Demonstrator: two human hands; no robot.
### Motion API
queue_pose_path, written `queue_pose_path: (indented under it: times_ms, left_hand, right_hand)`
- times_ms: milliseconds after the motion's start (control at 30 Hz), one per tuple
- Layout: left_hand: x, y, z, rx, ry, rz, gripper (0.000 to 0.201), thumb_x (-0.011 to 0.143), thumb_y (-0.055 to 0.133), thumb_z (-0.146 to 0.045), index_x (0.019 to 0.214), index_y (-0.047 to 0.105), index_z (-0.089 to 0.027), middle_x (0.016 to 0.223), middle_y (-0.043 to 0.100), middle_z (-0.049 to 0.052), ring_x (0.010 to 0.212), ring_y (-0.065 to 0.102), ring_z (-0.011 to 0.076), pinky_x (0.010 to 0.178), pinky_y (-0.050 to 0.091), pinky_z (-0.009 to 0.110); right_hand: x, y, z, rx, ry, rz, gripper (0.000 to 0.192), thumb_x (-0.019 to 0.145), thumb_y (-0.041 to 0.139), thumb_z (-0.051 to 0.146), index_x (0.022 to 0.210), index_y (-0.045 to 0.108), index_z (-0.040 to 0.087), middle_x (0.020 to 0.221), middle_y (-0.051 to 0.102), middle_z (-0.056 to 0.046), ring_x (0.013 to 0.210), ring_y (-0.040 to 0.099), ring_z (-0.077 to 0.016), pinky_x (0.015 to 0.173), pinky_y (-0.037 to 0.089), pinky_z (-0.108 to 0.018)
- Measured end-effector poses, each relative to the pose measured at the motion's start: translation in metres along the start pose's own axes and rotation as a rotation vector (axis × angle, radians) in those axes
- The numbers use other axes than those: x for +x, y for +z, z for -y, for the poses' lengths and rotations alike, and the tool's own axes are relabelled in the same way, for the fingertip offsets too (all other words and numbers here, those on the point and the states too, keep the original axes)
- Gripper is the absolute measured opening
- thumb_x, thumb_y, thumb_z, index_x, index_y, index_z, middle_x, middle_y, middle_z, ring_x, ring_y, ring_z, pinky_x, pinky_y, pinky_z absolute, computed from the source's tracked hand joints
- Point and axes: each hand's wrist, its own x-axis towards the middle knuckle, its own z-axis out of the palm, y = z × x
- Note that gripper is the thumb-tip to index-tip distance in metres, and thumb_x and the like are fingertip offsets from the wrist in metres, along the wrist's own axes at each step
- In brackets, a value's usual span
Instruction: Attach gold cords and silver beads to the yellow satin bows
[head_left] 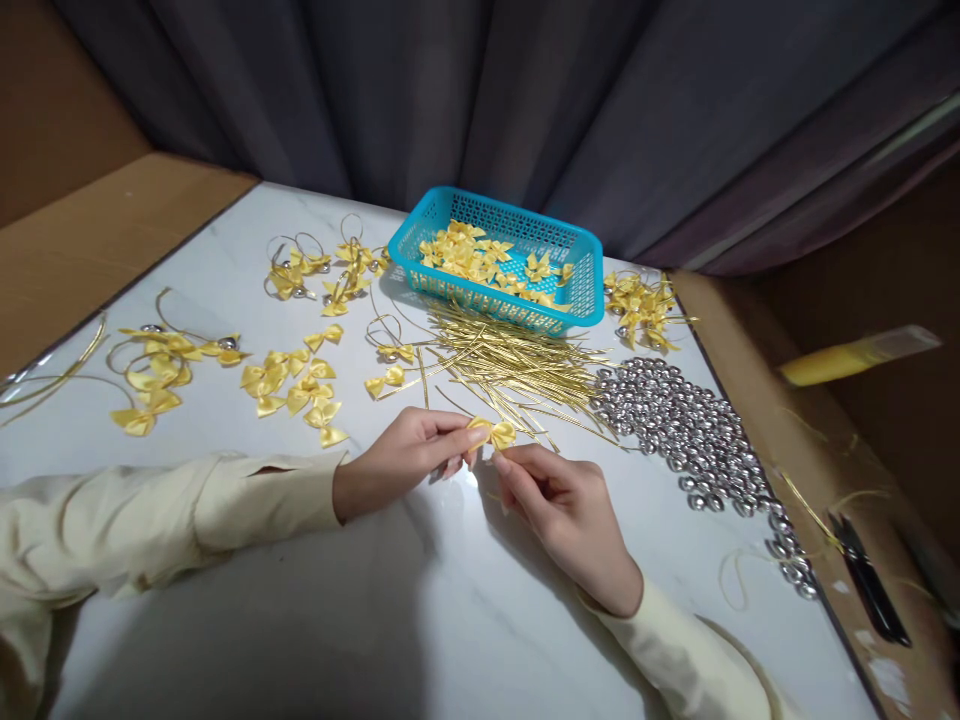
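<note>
Over the middle of the white table, a yellow ribbon bow [493, 433] is held between my two hands. My left hand [416, 447] pinches its left loop between thumb and fingers. On the lower right side of the bow, the thumb and fingertips of my right hand [562, 510] are pressed together; whether they also hold a thin cord or a small piece cannot be made out. Just beyond my hands lies a heap of gold cord lengths [517, 355]. A pile of shiny silver bells [686, 430] spreads to the right of it.
A blue basket [589, 285] with yellow bows stands at the back. Loose bows [296, 378] and bows with cord loops [154, 375] lie at left. More bows [641, 305] sit behind the bells. Black-handled snips [874, 590] and a yellow tube [855, 357] are at right.
</note>
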Motion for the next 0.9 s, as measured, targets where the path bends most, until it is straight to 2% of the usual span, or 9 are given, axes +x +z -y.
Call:
queue_pose_path:
  times_ms: [233,400,700,900]
  left_hand:
    - [-0.003,0.001,0.001,0.086,0.028,0.008,0.033,0.086,0.048,-0.036,0.061,0.052,-0.014,0.053,0.041,-0.004,0.053,0.039,0.0087,0.051,0.03,0.022]
    - [-0.005,0.006,-0.003,0.174,0.078,-0.059,0.032,0.086,0.048,-0.03,0.059,0.05,-0.014,0.06,0.046,-0.003,0.057,0.04,0.0079,0.052,0.031,0.02]
    - [-0.008,0.009,-0.002,0.399,0.227,-0.125,0.03,0.086,0.046,-0.023,0.058,0.053,-0.014,0.061,0.05,-0.001,0.059,0.045,0.0093,0.055,0.035,0.021]
    - [-0.009,0.009,0.001,0.536,0.374,-0.13,0.03,0.087,0.045,-0.02,0.059,0.056,-0.014,0.059,0.053,0.001,0.058,0.047,0.0102,0.055,0.036,0.022]
  right_hand:
    - [0.0,-0.001,0.002,-0.042,-0.005,0.031,0.027,0.087,0.047,0.024,0.065,0.059,0.014,0.049,0.052,0.003,0.043,0.04,-0.0056,0.047,0.032,-0.018]
    - [-0.002,-0.001,0.005,-0.024,0.011,0.038,0.028,0.087,0.047,0.025,0.064,0.058,0.014,0.049,0.05,0.003,0.043,0.039,-0.0059,0.047,0.033,-0.018]
    - [-0.004,0.005,0.008,0.139,0.118,0.022,0.028,0.086,0.048,0.031,0.066,0.059,0.015,0.049,0.049,0.002,0.041,0.041,-0.0065,0.037,0.031,-0.017]
    - [-0.004,0.006,0.01,0.198,0.162,0.018,0.029,0.085,0.049,0.033,0.066,0.059,0.015,0.047,0.048,0.003,0.036,0.04,-0.0057,0.035,0.03,-0.018]
